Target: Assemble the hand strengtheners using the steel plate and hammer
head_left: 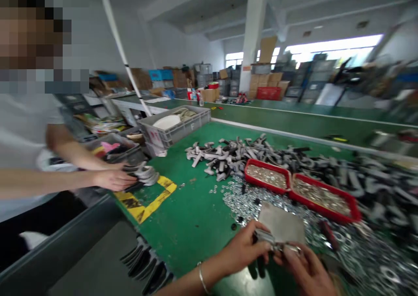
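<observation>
At the bottom of the head view, my left hand [243, 249], with a bracelet at the wrist, closes round a grey and black handle-like part [264, 237]. My right hand [308, 270] meets it from the right, its fingers pinched on a small shiny metal piece [293, 247] at the part's end. Motion blur hides the exact kind of both. Just behind my hands lies a flat grey plate [281, 224]. Loose metal washers and nuts [257, 196] spread around it. A red-handled tool [328, 235] rests among them, right of the plate.
Two red trays [321, 196] of small metal pieces stand beyond the plate. Grey and black parts [228, 154] pile behind them on the green table [189, 226]. At left, a co-worker's hands [116, 178] hold stacked parts above yellow tape [156, 202]. A grey bin [94, 252] stands lower left.
</observation>
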Demonstrator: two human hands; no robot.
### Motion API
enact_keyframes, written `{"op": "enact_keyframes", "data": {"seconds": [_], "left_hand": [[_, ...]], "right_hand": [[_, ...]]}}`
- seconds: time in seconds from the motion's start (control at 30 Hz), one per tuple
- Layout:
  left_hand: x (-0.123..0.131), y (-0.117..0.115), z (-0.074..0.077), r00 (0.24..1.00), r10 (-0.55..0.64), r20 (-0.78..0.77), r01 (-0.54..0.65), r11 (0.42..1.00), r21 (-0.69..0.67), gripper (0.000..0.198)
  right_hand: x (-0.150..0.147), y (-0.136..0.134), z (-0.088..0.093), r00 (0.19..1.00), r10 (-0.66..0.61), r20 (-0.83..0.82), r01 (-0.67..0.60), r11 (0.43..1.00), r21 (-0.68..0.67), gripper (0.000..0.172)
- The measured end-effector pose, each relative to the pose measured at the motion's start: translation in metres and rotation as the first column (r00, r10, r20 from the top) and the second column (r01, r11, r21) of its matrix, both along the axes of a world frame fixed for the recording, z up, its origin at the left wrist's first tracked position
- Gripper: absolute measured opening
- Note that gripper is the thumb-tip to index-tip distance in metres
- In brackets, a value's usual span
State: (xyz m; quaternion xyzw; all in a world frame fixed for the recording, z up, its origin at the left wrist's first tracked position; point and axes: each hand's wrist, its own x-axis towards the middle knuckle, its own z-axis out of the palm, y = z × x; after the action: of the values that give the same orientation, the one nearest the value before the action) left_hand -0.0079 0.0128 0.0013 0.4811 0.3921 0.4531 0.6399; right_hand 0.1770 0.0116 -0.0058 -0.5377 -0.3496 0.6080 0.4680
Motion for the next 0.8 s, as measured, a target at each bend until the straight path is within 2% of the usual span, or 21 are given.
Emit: {"op": "enact_keyframes", "data": {"seconds": [0.13, 0.27, 0.5, 0.53, 0.6, 0.67, 0.7, 0.73, 0.8], "left_hand": [[0.012, -0.003, -0.001, 1.000, -0.025, 0.015, 0.026, 0.999, -0.021, 0.035], [0.017, -0.006, -0.002, 0.999, -0.025, 0.047, 0.028, 0.997, -0.068, 0.039], [0.032, -0.012, -0.016, 0.991, -0.024, 0.135, 0.039, 0.993, -0.109, 0.038], [0.034, -0.015, -0.017, 0.986, -0.054, 0.157, 0.076, 0.988, -0.135, 0.040], [0.037, -0.024, -0.019, 0.958, -0.208, 0.197, 0.246, 0.949, -0.198, 0.055], [0.038, -0.033, -0.021, 0.894, -0.391, 0.219, 0.440, 0.861, -0.257, 0.069], [0.038, -0.036, -0.022, 0.874, -0.436, 0.215, 0.483, 0.829, -0.283, 0.069], [0.038, -0.038, -0.023, 0.877, -0.436, 0.200, 0.479, 0.822, -0.307, 0.062], [0.035, -0.035, -0.025, 0.934, -0.326, 0.147, 0.357, 0.871, -0.337, 0.045]], "right_hand": [[-0.015, -0.016, 0.014, 0.996, -0.085, -0.022, 0.086, 0.994, 0.072, 0.041], [-0.008, -0.020, 0.019, 0.989, -0.149, -0.019, 0.150, 0.985, 0.086, 0.038], [-0.008, -0.017, 0.019, 0.992, -0.110, 0.058, 0.099, 0.981, 0.164, 0.033], [-0.009, -0.018, 0.017, 0.992, -0.101, 0.073, 0.087, 0.981, 0.176, 0.033], [-0.008, -0.022, 0.013, 0.996, -0.041, 0.079, 0.027, 0.985, 0.170, 0.031], [0.001, -0.026, 0.009, 0.993, 0.095, 0.065, -0.103, 0.985, 0.138, 0.028], [0.008, -0.029, 0.006, 0.983, 0.161, 0.085, -0.172, 0.975, 0.138, 0.025], [0.018, -0.031, 0.004, 0.968, 0.197, 0.154, -0.222, 0.962, 0.161, 0.022], [0.041, -0.032, -0.003, 0.881, 0.150, 0.449, -0.284, 0.926, 0.248, 0.016]]}}
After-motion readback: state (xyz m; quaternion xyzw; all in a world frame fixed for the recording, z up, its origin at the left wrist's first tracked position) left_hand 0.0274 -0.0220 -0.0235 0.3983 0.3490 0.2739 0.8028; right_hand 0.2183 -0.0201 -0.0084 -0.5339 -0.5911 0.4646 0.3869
